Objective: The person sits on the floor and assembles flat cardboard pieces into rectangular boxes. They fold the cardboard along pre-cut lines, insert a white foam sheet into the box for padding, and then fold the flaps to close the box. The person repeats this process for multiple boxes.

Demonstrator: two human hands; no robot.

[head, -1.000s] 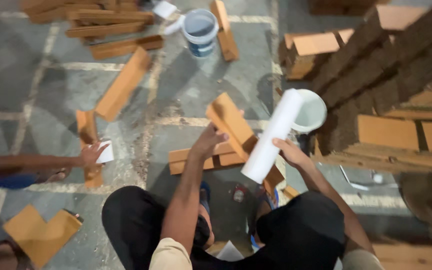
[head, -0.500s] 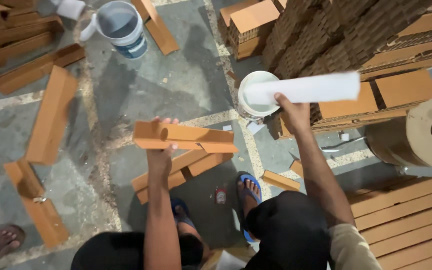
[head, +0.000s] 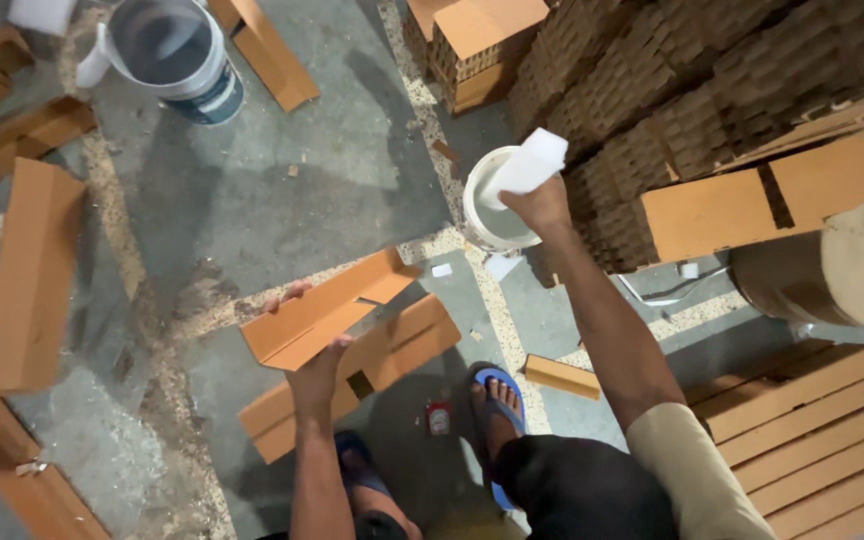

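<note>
A: How is the folded cardboard piece [head: 324, 312] held?

B: It is gripped by the left hand [head: 314, 368], fingers closed over its near edge. It is raised above the floor [head: 282, 180], directly over 1 flat cardboard strip [head: 392, 362]. Its long axis is seen running from lower left to upper right.

A: And the right hand [head: 540, 205]?

B: It is clamped on a white tube [head: 525, 167], whose far end is positioned over a small white bucket [head: 487, 225] beside the cardboard stack [head: 712, 90].

A: Which hand is nearer the cardboard piece?

B: The left. The right hand is kept well apart, up and to the right, along the line of the piece's long axis.
</note>
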